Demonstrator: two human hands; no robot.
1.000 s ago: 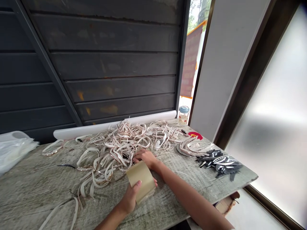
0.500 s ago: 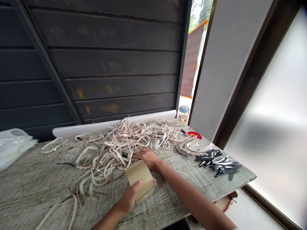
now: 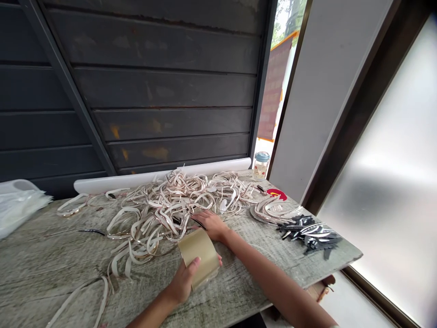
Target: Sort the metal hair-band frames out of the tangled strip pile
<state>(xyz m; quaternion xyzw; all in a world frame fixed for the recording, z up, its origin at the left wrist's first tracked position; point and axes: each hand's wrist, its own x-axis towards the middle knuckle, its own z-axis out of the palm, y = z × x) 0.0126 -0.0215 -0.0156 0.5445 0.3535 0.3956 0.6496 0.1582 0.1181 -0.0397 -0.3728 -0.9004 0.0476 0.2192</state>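
My left hand is wrapped around a wide, shiny tan roll that looks like packing tape, thumb across its front and fingertips showing at its right side. Just beyond the roll, my right hand is low over the table at the near edge of a tangled pile of whitish and copper-edged strips. A thin black strip lies along its curled fingers and seems pinched there; the thumb is mostly hidden.
On the right lie a bundle of pale curved strips, a heap of black and silver pieces and a red disc. A blue-lidded jar stands behind. Along the wall runs a white roll; plastic bags lie at left.
The black strip now shows at my right hand's fingers, where it was hardly visible before. My left hand and the tan roll have barely moved; the view has shifted slightly.
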